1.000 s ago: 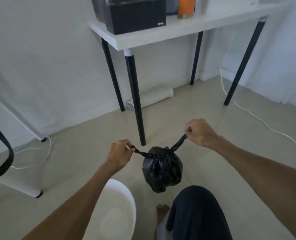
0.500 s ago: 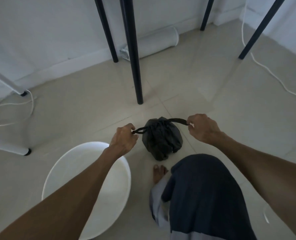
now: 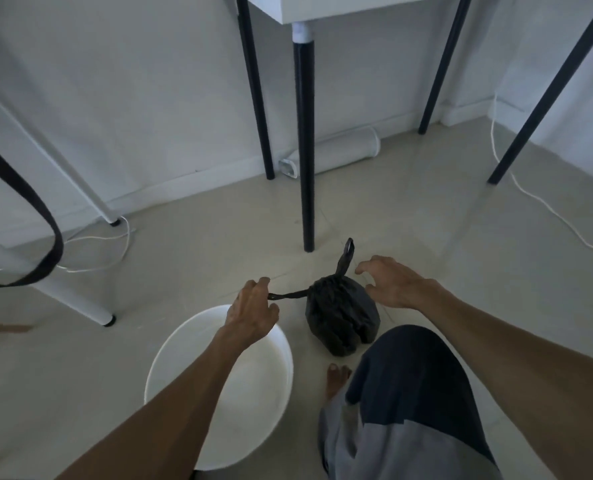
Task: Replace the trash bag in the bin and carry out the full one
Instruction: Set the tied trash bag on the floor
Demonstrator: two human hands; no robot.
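A full black trash bag [image 3: 341,317], tied at the top, sits on the tiled floor in front of my knee. My left hand [image 3: 251,311] pinches one tie strap, which runs taut from the bag's neck to my fingers. The other strap stands up free above the knot. My right hand [image 3: 392,280] hovers just right of the bag with fingers spread, holding nothing. A round white bin [image 3: 170,362] stands to the left of the bag, under my left forearm, with no liner visible inside.
A white table on black legs [image 3: 305,150] stands just beyond the bag. A white cylinder [image 3: 343,152] lies along the wall. White cables [image 3: 544,206] trail on the floor at right and left. A white frame leg [image 3: 76,306] and black strap [image 3: 28,188] are at left.
My right hand has let go of its strap, which now stands upright, and opened. The bag rests on the floor. My left hand keeps its strap.
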